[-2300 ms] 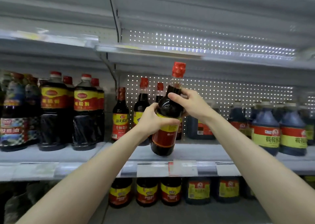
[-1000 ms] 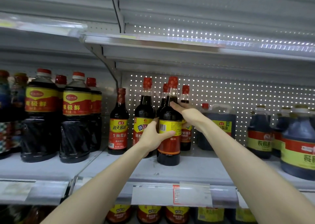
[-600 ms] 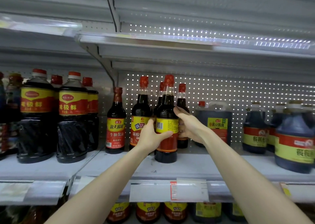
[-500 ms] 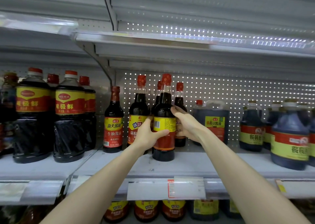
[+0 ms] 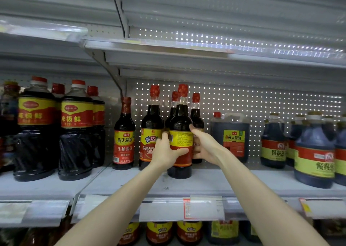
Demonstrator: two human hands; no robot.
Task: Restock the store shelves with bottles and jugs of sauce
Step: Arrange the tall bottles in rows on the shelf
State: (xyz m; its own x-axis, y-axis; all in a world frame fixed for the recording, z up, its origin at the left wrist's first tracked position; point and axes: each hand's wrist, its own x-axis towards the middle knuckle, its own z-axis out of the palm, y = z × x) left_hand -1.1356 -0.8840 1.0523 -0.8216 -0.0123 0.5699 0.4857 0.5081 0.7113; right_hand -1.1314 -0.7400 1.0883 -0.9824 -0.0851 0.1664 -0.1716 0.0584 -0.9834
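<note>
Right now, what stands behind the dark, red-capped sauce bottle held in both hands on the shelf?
Two red-capped dark bottles: rear left bottle and rear right bottle. The held bottle, left hand and right hand hide much of them.

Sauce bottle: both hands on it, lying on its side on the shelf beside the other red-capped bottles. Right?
No. The sauce bottle is not lying on its side: the head view shows it upright on the shelf. The rest stands: the left hand and the right hand are both on it, beside the other red-capped bottles.
</note>
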